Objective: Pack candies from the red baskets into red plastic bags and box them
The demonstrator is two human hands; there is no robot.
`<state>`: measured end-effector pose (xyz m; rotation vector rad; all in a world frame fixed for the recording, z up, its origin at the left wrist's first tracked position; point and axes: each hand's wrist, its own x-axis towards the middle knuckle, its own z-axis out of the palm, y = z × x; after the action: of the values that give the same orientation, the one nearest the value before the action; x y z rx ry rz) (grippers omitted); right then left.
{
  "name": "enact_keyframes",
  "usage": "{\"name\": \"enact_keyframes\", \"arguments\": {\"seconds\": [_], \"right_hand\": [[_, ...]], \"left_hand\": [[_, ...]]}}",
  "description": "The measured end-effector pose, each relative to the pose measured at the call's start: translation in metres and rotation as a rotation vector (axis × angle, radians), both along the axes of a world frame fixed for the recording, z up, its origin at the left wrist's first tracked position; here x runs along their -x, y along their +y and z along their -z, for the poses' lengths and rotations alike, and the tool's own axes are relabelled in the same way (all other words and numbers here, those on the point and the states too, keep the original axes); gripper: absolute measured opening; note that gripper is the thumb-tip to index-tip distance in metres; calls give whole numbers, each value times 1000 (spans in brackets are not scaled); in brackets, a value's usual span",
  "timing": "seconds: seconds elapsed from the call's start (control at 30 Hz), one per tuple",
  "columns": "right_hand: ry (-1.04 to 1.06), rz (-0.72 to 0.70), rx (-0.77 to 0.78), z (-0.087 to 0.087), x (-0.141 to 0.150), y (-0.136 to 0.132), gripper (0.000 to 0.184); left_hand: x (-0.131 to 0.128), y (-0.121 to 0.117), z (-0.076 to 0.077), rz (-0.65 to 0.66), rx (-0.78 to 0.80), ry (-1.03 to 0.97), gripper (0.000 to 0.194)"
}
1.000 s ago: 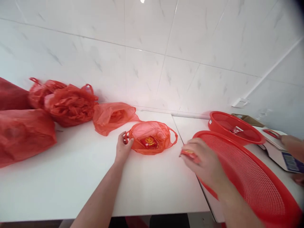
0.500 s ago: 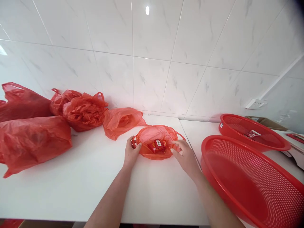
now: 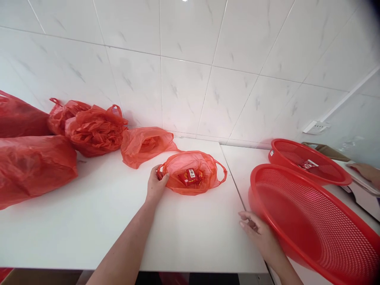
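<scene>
A thin red plastic bag (image 3: 175,184) sits with its mouth open on the white table, its right handle loop standing out to the side. Inside it lie small shiny red packets (image 3: 190,176), one with a white label. My left hand (image 3: 156,184) pinches the bag's left rim and handle between thumb and fingers. My right hand (image 3: 257,231) is away from the bag, beside the large red basket (image 3: 292,213). Its fingers are loosely bent and apart from the thumb, with nothing seen between them.
A second red plastic bag (image 3: 145,145) lies behind, with several fuller red bags (image 3: 32,164) at left. Another red basket (image 3: 311,162), with a packet in it, is at the back right. Another person's hand (image 3: 366,174) rests on something pale at the right edge.
My right hand has let go of the bag's right side and moved down and right, near the basket. My left hand keeps hold. The view has shifted slightly. Another person's hand has appeared at right.
</scene>
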<state>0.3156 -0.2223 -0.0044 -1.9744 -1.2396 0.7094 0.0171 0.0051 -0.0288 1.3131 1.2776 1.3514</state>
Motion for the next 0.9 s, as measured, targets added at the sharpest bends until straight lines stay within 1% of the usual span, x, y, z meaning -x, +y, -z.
{"name": "enact_keyframes", "arguments": {"seconds": [0.07,0.13,0.17,0.23,0.27,0.33,0.4,0.47,0.53,0.6,0.7,0.77,0.83,0.9], "right_hand": [[5,32,-26,-1,2,16,37],[36,6,-60,-1,11,39,43],[52,4,-83,-1,17,51,48],[95,69,-120,0,31,78,67],[143,95,-114,0,38,91,75],[261,131,-91,-1,51,114,79],[341,103,-76,-4,62,132,70],[397,50,-86,-10,71,147,55],[494,15,-110,-19,77,161,43],[617,15,-161,-31,78,172,39],[770,-29,-335,-51,70,175,37],[830,-84,-426,-60,61,166,36],[808,-128,-402,-62,52,148,36],[736,-144,-311,-57,46,127,37]], "left_hand": [[0,-1,-2,1,9,-6,55],[0,-2,-4,4,5,-6,54],[0,-3,-5,10,-1,-5,54],[0,-4,-5,20,-18,-15,55],[0,-5,-5,15,-24,-22,57],[1,-5,-4,-7,-27,-33,60],[1,-5,-4,-9,-20,-46,65],[-1,-4,-6,75,10,-107,68],[-5,-1,-13,171,63,-185,69],[-10,3,-25,187,86,-222,71],[-14,5,-49,120,-17,-221,70],[-11,1,-67,118,-97,-229,68],[-5,-8,-80,136,-118,-219,68],[2,-20,-86,160,-94,-185,67]]}}
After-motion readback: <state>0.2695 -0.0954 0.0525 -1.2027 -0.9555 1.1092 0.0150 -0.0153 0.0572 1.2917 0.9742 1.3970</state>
